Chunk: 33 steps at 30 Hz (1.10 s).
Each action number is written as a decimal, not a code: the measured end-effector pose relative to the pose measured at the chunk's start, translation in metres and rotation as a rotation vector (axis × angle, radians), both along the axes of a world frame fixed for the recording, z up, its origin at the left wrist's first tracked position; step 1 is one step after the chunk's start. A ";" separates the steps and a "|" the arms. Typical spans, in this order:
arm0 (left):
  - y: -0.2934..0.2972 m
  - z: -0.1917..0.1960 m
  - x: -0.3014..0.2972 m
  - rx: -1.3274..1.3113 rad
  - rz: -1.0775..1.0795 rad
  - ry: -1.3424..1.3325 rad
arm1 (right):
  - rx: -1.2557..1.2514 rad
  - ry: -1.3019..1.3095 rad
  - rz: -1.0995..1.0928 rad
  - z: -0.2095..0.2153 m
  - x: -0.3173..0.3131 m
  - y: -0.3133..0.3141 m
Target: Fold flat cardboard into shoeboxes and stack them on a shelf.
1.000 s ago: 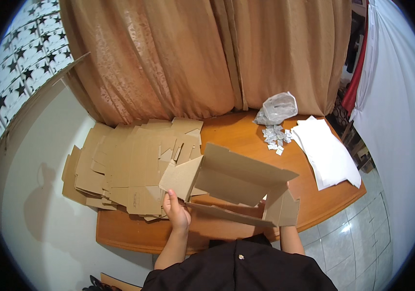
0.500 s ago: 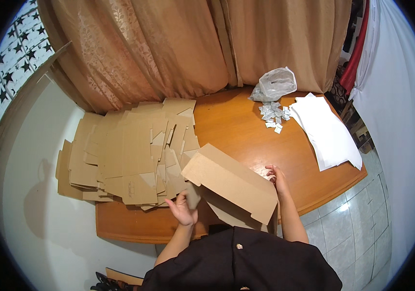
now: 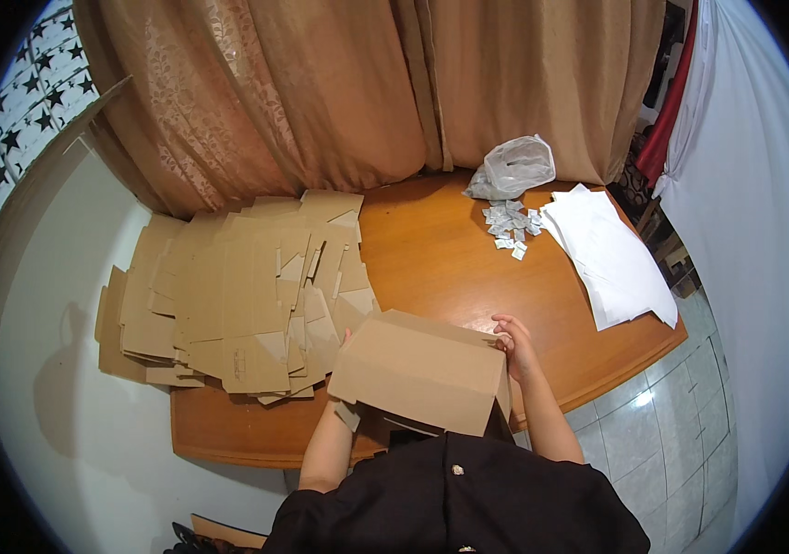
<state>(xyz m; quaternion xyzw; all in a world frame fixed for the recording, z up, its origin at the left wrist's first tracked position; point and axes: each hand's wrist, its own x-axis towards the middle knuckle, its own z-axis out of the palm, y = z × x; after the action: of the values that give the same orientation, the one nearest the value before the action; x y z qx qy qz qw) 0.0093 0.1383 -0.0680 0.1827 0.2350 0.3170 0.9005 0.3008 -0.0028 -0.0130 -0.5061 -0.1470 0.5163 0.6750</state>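
Note:
A partly folded brown cardboard box [image 3: 418,369] is tilted in front of my body at the table's near edge, with a broad panel facing up. At its right end, my right hand [image 3: 516,349] grips the far corner with bent fingers. My left hand [image 3: 347,338] is at the left end, mostly hidden behind the cardboard; only fingertips show past the edge. A small flap [image 3: 347,415] hangs at the lower left corner, over my left forearm. The inside of the box is hidden.
Flat cardboard blanks [image 3: 238,295] lie in an overlapping pile on the left of the wooden table [image 3: 431,245]. Small white sachets [image 3: 509,222] lie before an open clear plastic bag [image 3: 516,166]. White paper sheets [image 3: 609,254] rest at the right edge. Brown curtains [image 3: 321,92] hang behind.
The box has turned to lie more level and shifted slightly left and down. My left hand, apart from the box with fingers spread before, has moved up behind its left end.

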 end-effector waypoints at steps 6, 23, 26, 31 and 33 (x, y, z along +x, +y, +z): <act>-0.003 -0.030 -0.001 0.261 0.065 0.289 | 0.035 -0.229 -0.249 -0.071 0.015 -0.011; 0.003 -0.018 -0.008 0.275 0.207 0.287 | 0.021 -0.354 -0.141 -0.043 -0.009 -0.007; 0.006 -0.031 0.004 0.270 0.323 0.483 | -0.125 -0.899 -0.341 -0.057 0.002 -0.002; 0.016 -0.112 -0.005 0.368 0.399 0.642 | -0.175 -0.358 -0.074 -0.059 0.022 0.001; 0.037 -0.139 -0.012 0.348 0.341 0.605 | -0.243 -0.257 -0.052 -0.056 0.024 0.010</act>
<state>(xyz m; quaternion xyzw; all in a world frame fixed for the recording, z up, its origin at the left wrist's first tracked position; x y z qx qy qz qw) -0.0031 0.1752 -0.2066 0.3764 0.4597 0.4291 0.6804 0.3244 0.0069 -0.0686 -0.6495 -0.1555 0.4434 0.5978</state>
